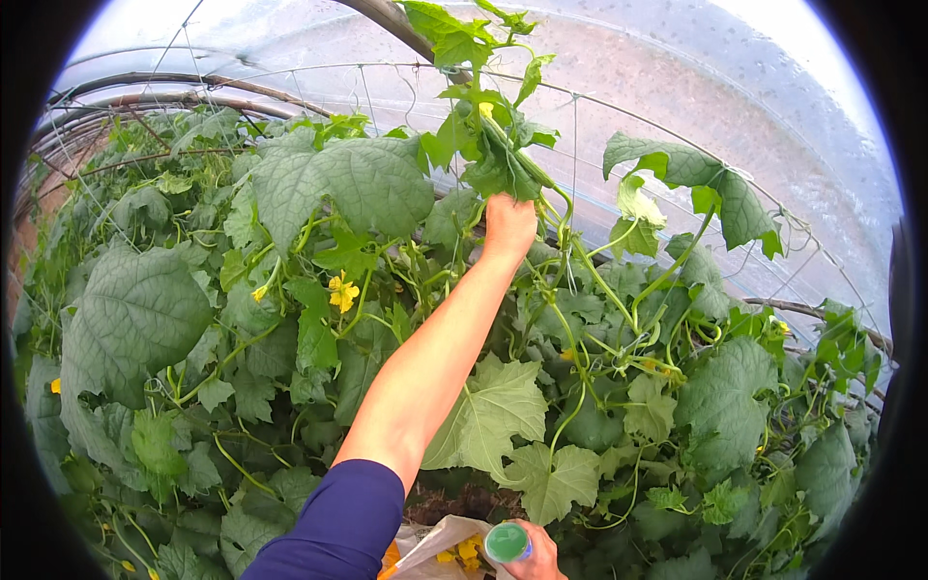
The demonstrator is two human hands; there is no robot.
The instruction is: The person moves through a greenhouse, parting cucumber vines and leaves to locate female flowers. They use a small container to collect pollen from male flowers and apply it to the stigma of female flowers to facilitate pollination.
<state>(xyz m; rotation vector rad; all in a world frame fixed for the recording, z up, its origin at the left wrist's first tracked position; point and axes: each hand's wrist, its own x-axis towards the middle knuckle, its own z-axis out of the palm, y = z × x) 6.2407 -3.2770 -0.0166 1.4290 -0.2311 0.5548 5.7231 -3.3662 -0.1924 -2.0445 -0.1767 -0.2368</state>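
Note:
My left hand [511, 221] is raised on an outstretched arm into the top of a climbing vine that looks like luffa. Its fingers are hidden behind a drooping green leaf [504, 170], so their grip cannot be made out. Just above the hand, a slender green fruit [533, 168] slants along the vine, with a yellow blossom [486, 109] near its upper end. Low in the view, my right hand [538, 554] is wrapped around a small round container [507, 542] with a green top. Beside it, an open pale bag [453, 533] holds yellow flowers [467, 551].
Dense broad leaves [138, 312] and looping stems fill both sides. A yellow flower [343, 291] opens left of my forearm. Strings [575, 138] and a thin curved support line [652, 119] cross before the plastic sheeting [761, 109]. A thick pole [391, 22] slants overhead.

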